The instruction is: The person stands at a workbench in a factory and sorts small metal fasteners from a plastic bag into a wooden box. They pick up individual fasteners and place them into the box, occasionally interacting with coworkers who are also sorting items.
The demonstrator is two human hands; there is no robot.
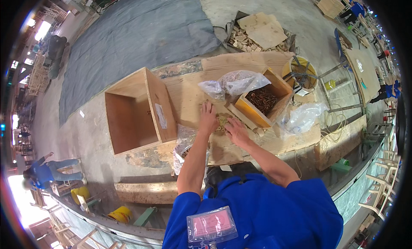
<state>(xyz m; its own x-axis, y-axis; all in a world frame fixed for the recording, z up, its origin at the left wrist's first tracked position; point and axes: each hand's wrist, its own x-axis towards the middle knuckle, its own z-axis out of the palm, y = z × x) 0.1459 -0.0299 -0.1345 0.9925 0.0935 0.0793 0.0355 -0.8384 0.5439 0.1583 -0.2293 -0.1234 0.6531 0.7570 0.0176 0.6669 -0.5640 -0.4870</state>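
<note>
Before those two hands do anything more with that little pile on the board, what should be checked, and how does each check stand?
1. Left hand on the plywood board: ok.
2. Right hand beside the small pile of fasteners: ok.
3. Either hand gripping a piece: cannot tell.
4. Small wooden box of screws close to the hands: ok.
5. Plastic bag off the pile: ok.
6. Large open wooden crate away from both hands: ok.

The small pile of pieces (pixel 222 121) between the hands is partly covered and too small to identify.
</note>
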